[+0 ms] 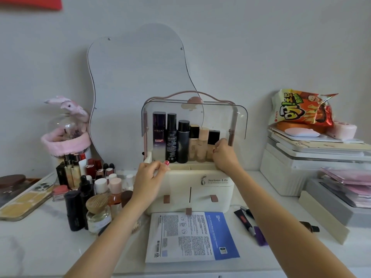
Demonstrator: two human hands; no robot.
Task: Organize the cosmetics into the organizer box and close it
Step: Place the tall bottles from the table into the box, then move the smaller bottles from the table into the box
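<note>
A cream organizer box (192,189) with two front drawers stands at the table's middle. Its clear lid (216,117) is swung up and open. Inside stand several bottles in a row: a purple bottle (159,135), two black bottles (171,137) and beige foundation bottles (202,145). My right hand (225,156) reaches into the box and its fingers close around the rightmost beige bottle. My left hand (149,175) grips the box's front left rim. More cosmetics (92,189) stand clustered on the table left of the box.
A sheet mask packet (190,235) lies in front of the box. A tube and pens (249,219) lie at its right. A phone (26,199) lies far left. A wavy mirror (140,81) leans behind. Stacked boxes with a snack bag (303,107) fill the right.
</note>
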